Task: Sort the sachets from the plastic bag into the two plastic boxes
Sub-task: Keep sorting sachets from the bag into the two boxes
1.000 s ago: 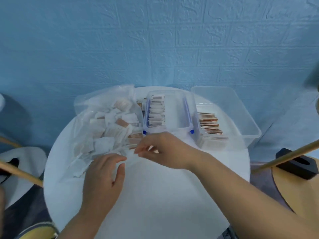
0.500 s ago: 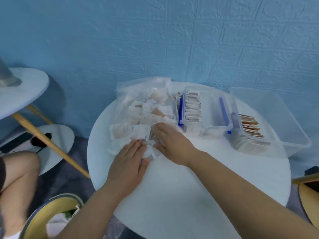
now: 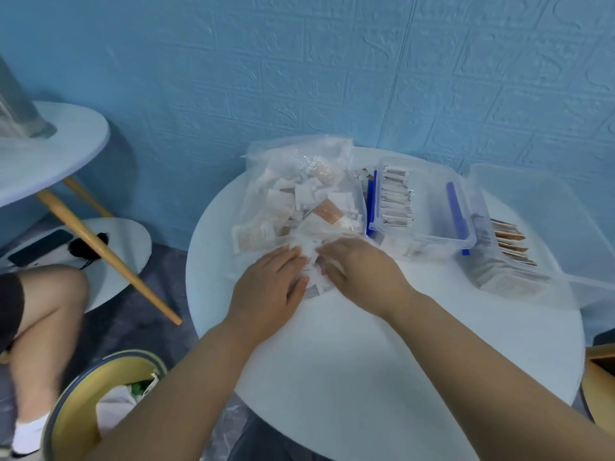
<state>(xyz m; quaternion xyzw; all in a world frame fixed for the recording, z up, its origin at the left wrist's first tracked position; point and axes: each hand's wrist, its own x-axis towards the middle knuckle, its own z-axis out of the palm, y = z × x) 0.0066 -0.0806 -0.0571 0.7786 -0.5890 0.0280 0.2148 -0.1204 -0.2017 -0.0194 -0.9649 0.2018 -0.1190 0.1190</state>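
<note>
Left hand lies flat, fingers straight and close together, pressing down on the near mouth of the plastic bag. Right hand sits just beside it, almost touching, its fingers reaching leftward into the same opening. Its fingertips are lost under film and white packets, so I cannot tell whether it pinches anything.

Change noted: a second ago the two hands were apart on the bare table in front of the bag, the right one working near the front of the clip-lid box. Both have since moved up onto the bag mouth and closed in on each other.

Loose sachets, mostly white with a few brown-faced, remain heaped inside the bag at the left of the table. Right of it stands the clip-lid box, touching the bag, with a neat row of white sachets along its left side. Further right, the larger clear box holds a row of brown sachets.

Assessment: a fresh pick is starting, not a placement. Both boxes are part filled and the bag is still well stocked, so the sorting looks far from done.
</note>
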